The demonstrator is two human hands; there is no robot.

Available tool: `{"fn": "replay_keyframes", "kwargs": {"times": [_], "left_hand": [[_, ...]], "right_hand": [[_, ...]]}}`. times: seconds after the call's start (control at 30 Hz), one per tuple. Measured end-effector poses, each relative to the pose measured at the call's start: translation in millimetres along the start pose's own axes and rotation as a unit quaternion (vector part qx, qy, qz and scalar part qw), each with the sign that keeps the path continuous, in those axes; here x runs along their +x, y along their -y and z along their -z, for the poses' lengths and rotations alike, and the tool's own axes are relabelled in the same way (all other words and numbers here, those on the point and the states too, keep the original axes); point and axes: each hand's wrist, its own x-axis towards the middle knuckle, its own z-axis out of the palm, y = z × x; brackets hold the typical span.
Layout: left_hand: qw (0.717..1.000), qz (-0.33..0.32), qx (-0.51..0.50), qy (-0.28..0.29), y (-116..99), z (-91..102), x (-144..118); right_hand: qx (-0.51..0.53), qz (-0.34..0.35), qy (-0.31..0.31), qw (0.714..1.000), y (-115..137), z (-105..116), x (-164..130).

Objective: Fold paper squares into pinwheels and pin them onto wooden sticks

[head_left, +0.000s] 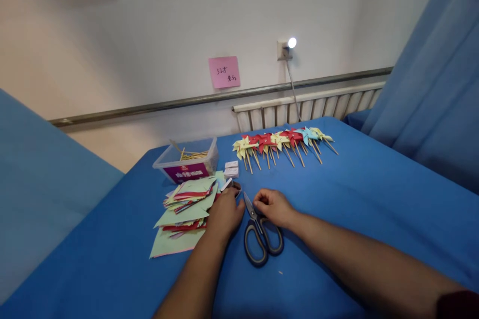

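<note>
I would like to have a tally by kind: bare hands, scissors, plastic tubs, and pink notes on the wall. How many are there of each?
Bare hands: 2 (left hand, right hand)
Scissors: 1 pair
Plastic tub: 1
Pink wall note: 1
Total: 5

We log plain blue cloth (359, 194), pinwheels (265, 140) in pale yellow, red and light blue, papers (183, 217) mostly pale green plus red and yellow, scissors (253, 213) with navy and greyish handles. We add: clear box (214, 152), purple label (190, 173), pink note (224, 72), blue curtain (430, 70).
</note>
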Motion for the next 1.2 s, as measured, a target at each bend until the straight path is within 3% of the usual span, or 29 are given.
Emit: {"fn": "replay_keyframes", "kwargs": {"times": [0.33,0.6,0.7,0.9,1.2], "left_hand": [[0.995,0.031,-0.097,-0.019,1,3.5,6],[0.982,0.004,-0.184,-0.041,11,0.5,10],[0.988,0.012,-0.146,-0.057,13,1.7,10],[0.999,0.043,-0.014,-0.019,4,11.1,6],[0.998,0.058,0.030,0.003,6,10.9,7]], "right_hand": [[-0.006,0.003,-0.010,1.000,1,-3,5],[-0.004,0.005,0.015,1.000,2,-2,8],[-0.012,0.011,0.020,1.000,1,-2,7],[-0.027,0.023,0.023,0.999,0,-3,5],[-0.030,0.031,0.035,0.998,-4,-1,0]]}}
